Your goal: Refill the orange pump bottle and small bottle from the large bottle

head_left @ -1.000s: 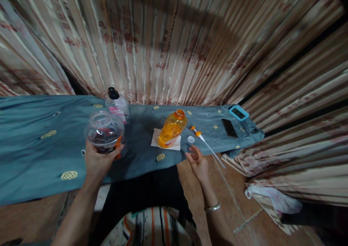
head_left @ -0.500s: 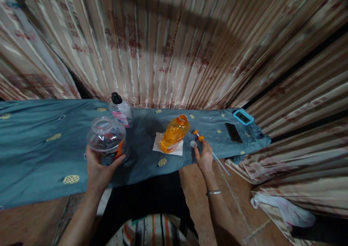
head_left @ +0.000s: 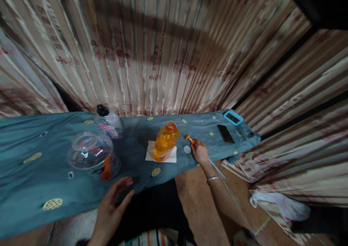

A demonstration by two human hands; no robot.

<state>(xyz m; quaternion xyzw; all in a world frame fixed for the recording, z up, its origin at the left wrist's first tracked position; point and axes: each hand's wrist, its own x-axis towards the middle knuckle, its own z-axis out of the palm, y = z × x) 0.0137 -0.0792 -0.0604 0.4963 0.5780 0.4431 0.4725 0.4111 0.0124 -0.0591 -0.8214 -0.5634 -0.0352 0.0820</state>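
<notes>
At the front edge of the table, my left hand is open and empty, thumb and fingers apart. Beside it stands a wide clear plastic jar with an orange and black label, not touched by the hand. My right hand closes around an orange pump head lying on the cloth; its pale dip tube shows beyond the wrist. Close to these fingertips lies a small white disc. An uncapped bottle of orange liquid stands on a white paper napkin between the hands.
Behind the jar is a clear bottle with a black cap. A dark phone and a blue-framed digital display lie at the right end. A blue-green cloth covers the table, with a pleated curtain behind it.
My left hand has let go of the clear jar and drawn back toward me. My right hand has closed on the orange pump head. The camera view has shifted a little.
</notes>
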